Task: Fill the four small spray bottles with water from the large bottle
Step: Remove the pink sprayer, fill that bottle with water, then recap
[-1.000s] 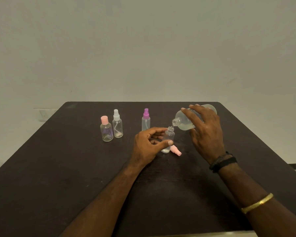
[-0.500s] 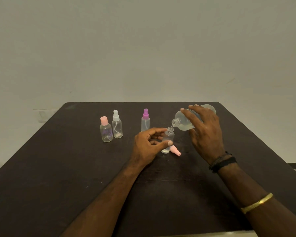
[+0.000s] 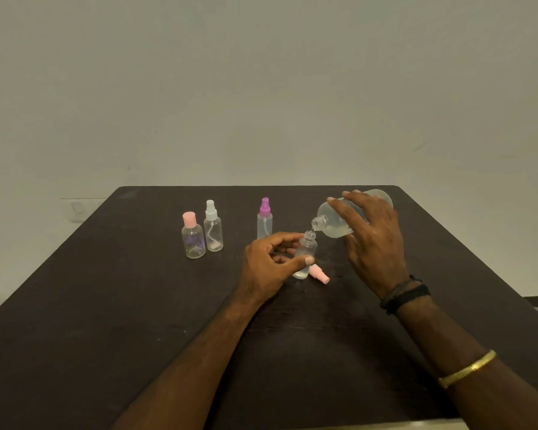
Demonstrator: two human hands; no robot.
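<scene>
My right hand (image 3: 375, 243) grips the large clear bottle (image 3: 333, 223), tipped left with its open neck just above the mouth of an uncapped small bottle (image 3: 306, 249). My left hand (image 3: 271, 265) holds that small bottle upright on the table between thumb and fingers. Water shows at its bottom. Its pink spray cap (image 3: 320, 274) lies on the table beside it. Three capped small bottles stand behind: a purple-capped one (image 3: 264, 223), a white-capped one (image 3: 213, 229) and a pink-capped one (image 3: 193, 238).
Everything sits on a dark table (image 3: 106, 305) against a pale wall. The table's far edge runs just behind the bottles, and its right edge slants down past my right forearm. A wall socket (image 3: 76, 209) shows at the left.
Almost nothing differs. The large bottle stays tipped over the small bottle's mouth, and both hands keep their hold in the same place.
</scene>
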